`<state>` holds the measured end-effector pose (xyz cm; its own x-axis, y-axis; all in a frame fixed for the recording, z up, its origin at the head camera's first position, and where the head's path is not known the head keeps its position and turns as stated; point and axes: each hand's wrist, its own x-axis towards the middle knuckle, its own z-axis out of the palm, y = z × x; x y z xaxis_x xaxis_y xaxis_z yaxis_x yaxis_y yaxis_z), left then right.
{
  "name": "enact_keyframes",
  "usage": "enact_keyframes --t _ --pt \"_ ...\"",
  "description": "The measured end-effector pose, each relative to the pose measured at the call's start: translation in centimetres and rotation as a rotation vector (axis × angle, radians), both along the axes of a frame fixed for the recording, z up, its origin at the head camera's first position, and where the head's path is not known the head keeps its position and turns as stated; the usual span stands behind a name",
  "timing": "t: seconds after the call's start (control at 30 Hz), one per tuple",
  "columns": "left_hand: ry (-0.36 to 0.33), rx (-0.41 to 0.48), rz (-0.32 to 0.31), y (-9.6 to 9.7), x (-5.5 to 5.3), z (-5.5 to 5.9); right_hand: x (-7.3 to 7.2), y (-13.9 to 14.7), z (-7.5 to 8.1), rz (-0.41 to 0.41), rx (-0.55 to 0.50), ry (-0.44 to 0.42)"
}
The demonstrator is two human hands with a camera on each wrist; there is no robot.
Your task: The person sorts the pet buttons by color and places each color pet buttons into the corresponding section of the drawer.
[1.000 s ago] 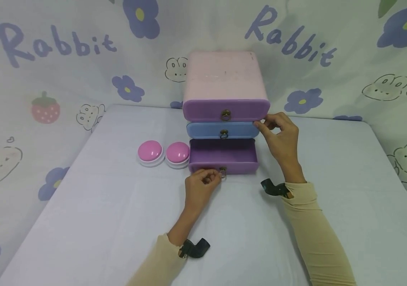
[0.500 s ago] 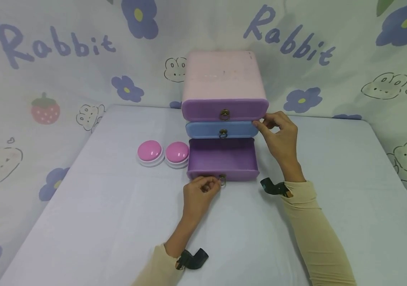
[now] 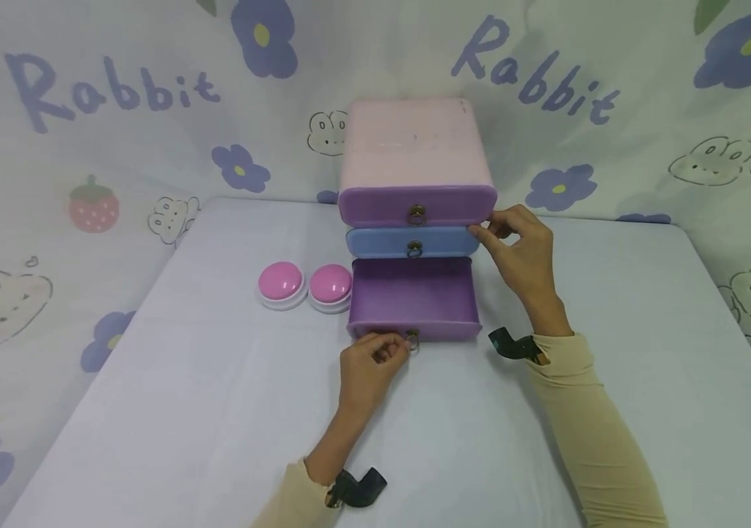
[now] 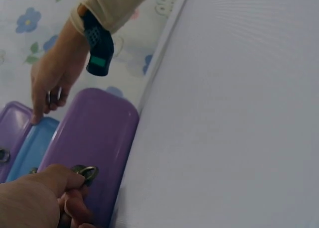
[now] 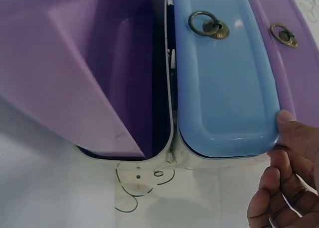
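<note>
A small chest of drawers (image 3: 411, 143) with a pink top stands at the back of the table. Its lowest drawer, purple (image 3: 444, 332), is pulled far out and shows a bare purple inside. My left hand (image 3: 365, 370) pinches the brass ring pull (image 4: 90, 174) on that drawer's front between thumb and finger. At the chest's right side, my right hand (image 3: 524, 253) grips the corner of the blue middle drawer (image 5: 229, 83), thumb on its front edge and fingers bent behind. Blue drawer and purple top drawer (image 3: 375, 205) are both pushed in.
Two pink-domed push buttons (image 3: 281, 281) on white bases stand left of the chest, the nearer one right beside the pulled-out drawer. Behind the white-covered table (image 3: 184, 411) hangs a printed cloth (image 3: 151, 44) with rabbits and flowers.
The lowest drawer has slid farther out toward me, my left hand moving back with its ring pull. My right hand has kept its place at the blue drawer's corner.
</note>
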<state>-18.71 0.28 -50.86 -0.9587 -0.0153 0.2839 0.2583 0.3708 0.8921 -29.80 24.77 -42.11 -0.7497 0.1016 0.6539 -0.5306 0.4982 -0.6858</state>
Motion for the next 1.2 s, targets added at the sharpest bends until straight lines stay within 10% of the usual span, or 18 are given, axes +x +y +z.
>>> enact_keyframes --t 0.4,1.2 --pt "-0.012 0.006 0.0 -0.1 1.3 0.1 2.0 -1.6 2.6 -0.001 -0.019 0.007" --pt "-0.047 -0.027 0.025 -0.4 4.4 0.2 2.3 -1.6 2.6 0.013 -0.031 0.015"
